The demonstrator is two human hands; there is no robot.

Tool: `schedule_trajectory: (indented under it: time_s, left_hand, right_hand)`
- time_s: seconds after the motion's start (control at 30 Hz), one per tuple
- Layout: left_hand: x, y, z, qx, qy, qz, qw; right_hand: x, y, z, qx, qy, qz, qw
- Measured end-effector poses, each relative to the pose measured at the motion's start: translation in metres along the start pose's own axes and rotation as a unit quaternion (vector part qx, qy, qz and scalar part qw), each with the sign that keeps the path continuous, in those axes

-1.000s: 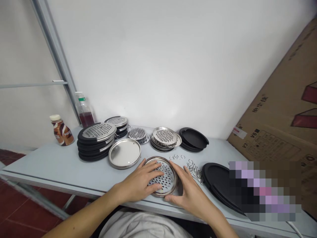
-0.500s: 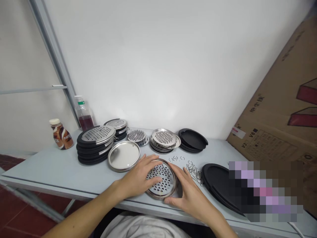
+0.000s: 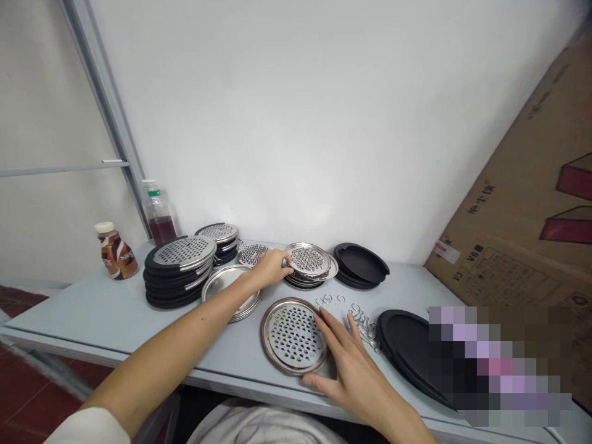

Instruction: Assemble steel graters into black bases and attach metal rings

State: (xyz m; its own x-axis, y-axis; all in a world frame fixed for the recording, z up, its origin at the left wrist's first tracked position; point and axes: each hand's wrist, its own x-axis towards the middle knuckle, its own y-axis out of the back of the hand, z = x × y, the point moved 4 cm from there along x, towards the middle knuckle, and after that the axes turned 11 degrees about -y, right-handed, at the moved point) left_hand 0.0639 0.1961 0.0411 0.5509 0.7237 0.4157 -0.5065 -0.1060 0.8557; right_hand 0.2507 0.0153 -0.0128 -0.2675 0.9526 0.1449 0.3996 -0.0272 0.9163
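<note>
A round metal grater plate with many holes lies flat at the table's front edge. My right hand rests at its right rim, fingers stretched out and thumb apart, not wrapped round it. My left hand reaches farther back, its fingers closed at the left edge of the top grater disc on a stack of metal discs. The fingertips under that edge are hidden. Below my left forearm sit plain metal discs, partly covered. A smaller grater disc lies behind my left hand.
Black-rimmed graters stand stacked at left, with another stack behind. Two bottles, one brown and one clear, stand beyond. Metal rings, clips, black lids, a larger black piece and a carton are right.
My left hand has left the front grater plate and moved back to the disc stack's left edge. My right hand stays by the front plate, which now shows more fully.
</note>
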Motion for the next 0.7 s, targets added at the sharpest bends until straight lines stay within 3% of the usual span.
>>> schedule_trajectory:
  time_s: [0.47,0.6,0.7]
  left_hand:
    - [0.004,0.016,0.006,-0.059,-0.025,0.093,0.994]
    - [-0.002,0.029,0.017,-0.081,-0.027,0.145,0.986]
    - [-0.018,0.043,0.032,-0.097,-0.030,0.171,0.980]
  right_hand:
    - [0.000,0.001,0.001,-0.017,-0.011,-0.017,1.000]
    - [-0.001,0.000,0.001,-0.008,-0.011,-0.016,1.000]
    - [-0.001,0.000,0.004,0.022,-0.018,0.022,0.999]
